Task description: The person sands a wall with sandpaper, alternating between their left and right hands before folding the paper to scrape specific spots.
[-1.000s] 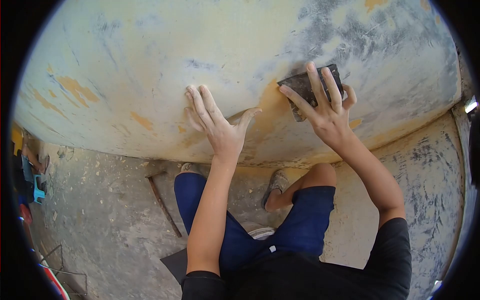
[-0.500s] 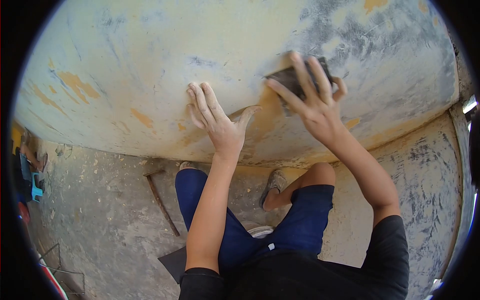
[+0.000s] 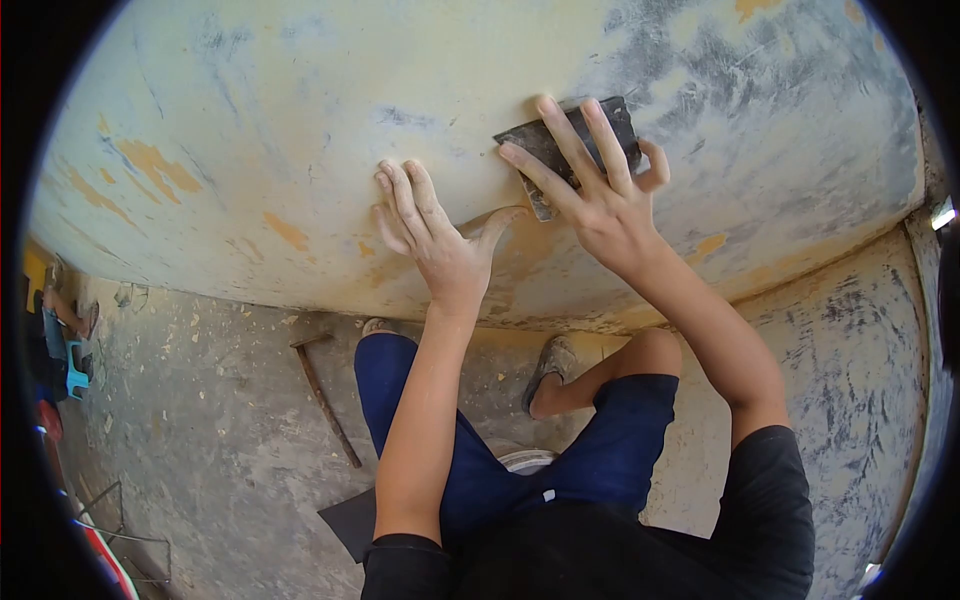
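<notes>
A large, curved, pale surface [image 3: 300,120] with orange and dark patches fills the upper view. My right hand [image 3: 615,215] presses a folded sheet of black sandpaper [image 3: 622,120] flat against it, fingers spread over the sheet. One lower corner of the sandpaper sticks out below the index finger. To the left, my left hand [image 3: 435,240] rests on the same surface with its fingers stretched out and thumb apart, holding nothing. Pale dust coats its fingers.
A hammer [image 3: 328,405] lies on the concrete floor [image 3: 220,440] left of my legs. Beside my left thigh is a dark sheet [image 3: 350,522]. A blue stool [image 3: 76,370], a metal wire frame [image 3: 140,540] and part of another person's leg [image 3: 65,312] show at the far left.
My right hand has slid the sandpaper a little to the left and slightly up across the surface. My left hand has stayed in place on it.
</notes>
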Available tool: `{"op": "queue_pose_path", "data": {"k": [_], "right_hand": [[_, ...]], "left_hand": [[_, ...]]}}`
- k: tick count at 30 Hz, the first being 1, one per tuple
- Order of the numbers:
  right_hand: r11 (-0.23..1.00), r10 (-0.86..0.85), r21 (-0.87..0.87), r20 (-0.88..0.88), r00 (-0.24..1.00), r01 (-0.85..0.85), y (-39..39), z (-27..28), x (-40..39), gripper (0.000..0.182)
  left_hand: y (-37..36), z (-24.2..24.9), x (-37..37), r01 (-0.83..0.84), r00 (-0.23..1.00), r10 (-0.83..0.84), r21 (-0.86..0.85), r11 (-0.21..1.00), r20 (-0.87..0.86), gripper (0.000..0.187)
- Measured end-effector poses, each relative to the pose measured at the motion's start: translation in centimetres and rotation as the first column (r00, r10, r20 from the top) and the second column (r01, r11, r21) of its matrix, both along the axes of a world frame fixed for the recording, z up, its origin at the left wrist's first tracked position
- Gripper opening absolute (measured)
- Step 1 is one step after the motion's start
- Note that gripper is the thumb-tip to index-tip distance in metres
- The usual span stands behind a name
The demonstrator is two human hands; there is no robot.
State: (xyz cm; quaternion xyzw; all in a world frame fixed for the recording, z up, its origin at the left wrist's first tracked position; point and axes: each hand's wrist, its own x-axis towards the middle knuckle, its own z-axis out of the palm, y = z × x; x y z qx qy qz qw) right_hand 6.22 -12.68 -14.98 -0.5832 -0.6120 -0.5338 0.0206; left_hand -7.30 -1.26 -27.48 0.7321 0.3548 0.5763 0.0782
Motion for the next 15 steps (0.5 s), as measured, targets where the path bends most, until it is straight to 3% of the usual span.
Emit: {"op": "queue_pose_path", "data": {"k": [3, 6, 12, 15], "right_hand": [[1.000, -0.018, 0.009, 0.036, 0.999, 0.018, -2.0, -1.1, 2.2, 0.052], [0.981, -0.195, 0.008, 0.146, 0.970, 0.196, -5.4, -0.9, 3.7, 0.048], [0.999, -0.019, 0.031, 0.016, 1.000, 0.018, 1.3, -0.5, -0.5, 0.049], [0.997, -0.007, 0.077, -0.018, 1.000, 0.008, 0.4, -1.7, 0.9, 0.049]], "left_hand": [[0.3, 0.4, 0.0, -0.011, 1.000, 0.011, -0.001, 1.000, -0.002, 0.134], [0.3, 0.1, 0.2, 0.003, 1.000, -0.004, 0.024, 1.000, 0.030, 0.133], [0.2, 0.0, 0.2, -0.002, 0.999, 0.001, 0.014, 1.000, 0.037, 0.131], [0.3, 0.3, 0.1, -0.004, 1.000, 0.004, 0.004, 1.000, 0.030, 0.131]]}}
